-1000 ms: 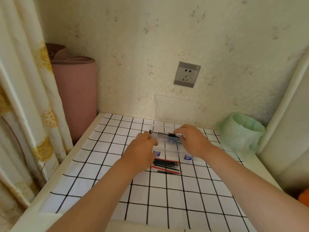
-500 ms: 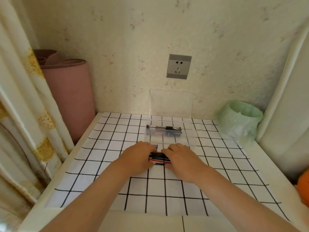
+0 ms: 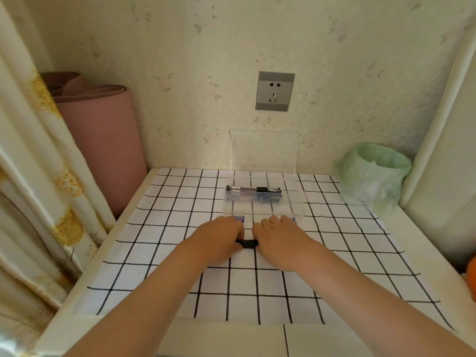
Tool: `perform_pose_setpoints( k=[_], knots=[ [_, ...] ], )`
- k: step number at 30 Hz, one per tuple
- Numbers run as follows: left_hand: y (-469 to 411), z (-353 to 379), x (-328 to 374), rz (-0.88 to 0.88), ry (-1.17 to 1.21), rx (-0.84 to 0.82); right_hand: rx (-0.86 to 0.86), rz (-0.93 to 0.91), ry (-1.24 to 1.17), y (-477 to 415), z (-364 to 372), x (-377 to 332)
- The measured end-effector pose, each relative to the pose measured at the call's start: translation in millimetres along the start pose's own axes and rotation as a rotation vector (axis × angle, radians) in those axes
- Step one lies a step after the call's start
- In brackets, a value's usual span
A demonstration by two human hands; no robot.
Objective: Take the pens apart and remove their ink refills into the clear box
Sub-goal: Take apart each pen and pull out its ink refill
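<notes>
A dark bundle (image 3: 247, 244), by the look thin refills or pens, lies on the grid mat (image 3: 154, 253) just in front of the clear box (image 3: 268, 212). The left hand (image 3: 219, 238) and right hand (image 3: 279, 240) sit side by side, each closed over one end of it.

The step looks like gathering the bundle, and the next move calls for a level lift over the box's near wall. At the far side of the box lies one black pen (image 3: 253, 189), with something bluish and blurred beside it.

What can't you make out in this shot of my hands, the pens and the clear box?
1. Head view: dark bundle. Only a short stretch shows; the left hand and right hand cover the rest and hide their own grip.
2. Head view: pens in the clear box. Too small and blurred to count.
3. Head view: orange object. Cut off by the right edge.
</notes>
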State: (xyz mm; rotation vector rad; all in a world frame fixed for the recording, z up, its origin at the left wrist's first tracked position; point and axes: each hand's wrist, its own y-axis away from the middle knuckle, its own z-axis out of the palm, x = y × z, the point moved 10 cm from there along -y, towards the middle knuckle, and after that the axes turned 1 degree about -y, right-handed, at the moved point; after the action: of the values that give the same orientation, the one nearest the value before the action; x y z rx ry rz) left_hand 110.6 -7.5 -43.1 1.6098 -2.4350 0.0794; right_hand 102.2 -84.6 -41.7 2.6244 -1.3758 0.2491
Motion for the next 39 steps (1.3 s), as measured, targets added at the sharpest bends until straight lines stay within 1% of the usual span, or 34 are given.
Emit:
perform_pose_setpoints(
  k=[5, 9, 15, 21, 23, 26, 28, 30, 32, 33, 34, 36, 37, 39],
  knots=[
    [3, 6, 5, 0.019, 0.006, -0.058, -0.03, -0.011, 0.051, 2, 3, -4],
    [4, 6, 8, 0.023, -0.01, -0.035, 0.002, -0.035, 0.076, 5, 0, -9],
    [8, 12, 11, 0.047, -0.168, 0.021, 0.047, -0.083, 0.048, 6, -1, -9],
    [11, 7, 10, 0.061, -0.095, 0.02, 0.1, -0.108, 0.08, 7, -2, -18],
    [12, 8, 12, 0.077, -0.141, 0.016, 0.103, -0.118, 0.098, 7, -2, -19],
    [14, 10, 15, 0.101, -0.216, 0.037, 0.098, -0.131, 0.057, 8, -3, -16],
    [14, 10, 15, 0.103, -0.222, 0.044, 0.137, -0.151, 0.026, 8, -4, -16],
    [12, 9, 12, 0.081, -0.174, 0.031, 0.128, -0.127, -0.004, 8, -5, -14],
    [11, 0, 9, 0.064, -0.076, 0.029, 0.09, -0.118, -0.086, 9, -5, -11],
    [10, -8, 8, 0.061, -0.019, 0.053, 0.085, -0.099, -0.126, 8, -10, -5],
    [8, -19, 8, 0.061, 0.039, 0.092, 0.123, -0.082, -0.156, 6, -21, 2],
    [2, -40, 5, 0.059, 0.135, 0.177, 0.229, -0.067, -0.143, 1, -42, 17],
    [-2, -47, 2, 0.045, 0.182, 0.21, 0.251, -0.056, -0.142, -4, -47, 25],
    [-10, -56, -5, 0.022, 0.224, 0.281, 0.236, -0.034, -0.107, -16, -50, 38]
  ],
)
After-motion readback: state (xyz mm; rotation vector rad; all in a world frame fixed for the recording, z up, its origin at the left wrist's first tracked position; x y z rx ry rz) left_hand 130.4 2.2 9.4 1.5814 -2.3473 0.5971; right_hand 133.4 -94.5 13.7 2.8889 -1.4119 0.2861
